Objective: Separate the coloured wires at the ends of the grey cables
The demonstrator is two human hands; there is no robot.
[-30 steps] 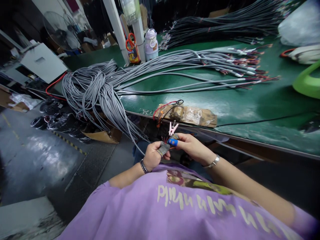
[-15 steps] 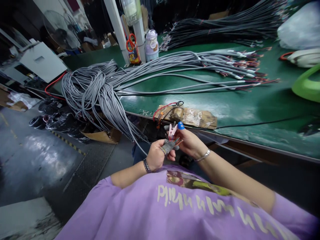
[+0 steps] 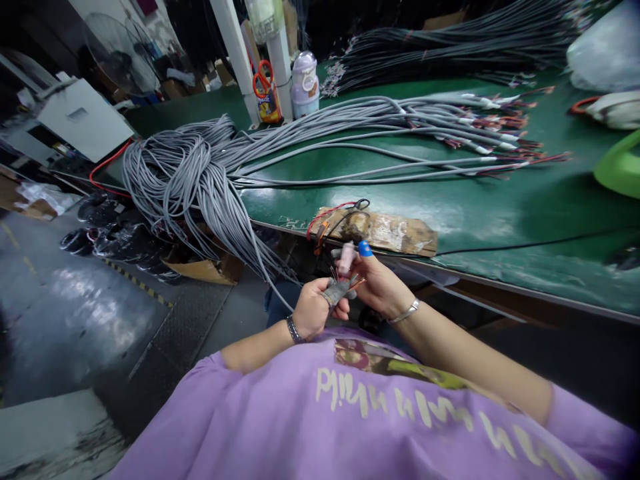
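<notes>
My left hand (image 3: 311, 311), its thumb wrapped in a grey cover, is closed around the end of a grey cable (image 3: 281, 297). Thin stripped wires (image 3: 358, 283) fan out past its thumb. Close against it, my right hand (image 3: 384, 285) wears a blue cover (image 3: 365, 249) on one digit and is closed on a small pink clip (image 3: 347, 257), held just above the wires. Whether the clip grips a wire is hidden. Beyond the hands, a worn wooden block (image 3: 397, 235) with red and black leads lies at the bench edge.
A large bundle of grey cables (image 3: 200, 167) drapes over the front edge of the green bench (image 3: 500, 233). Dark cables (image 3: 440, 57) lie at the back. A lilac bottle (image 3: 305, 87) and orange-handled scissors (image 3: 263, 79) stand by the post. A green handle (image 3: 617, 170) is at right.
The pink clip has turned in my right hand; its two spread arms showed before, now one solid side faces me. My left hand stays on the cable, nearly still. The view has shifted slightly.
</notes>
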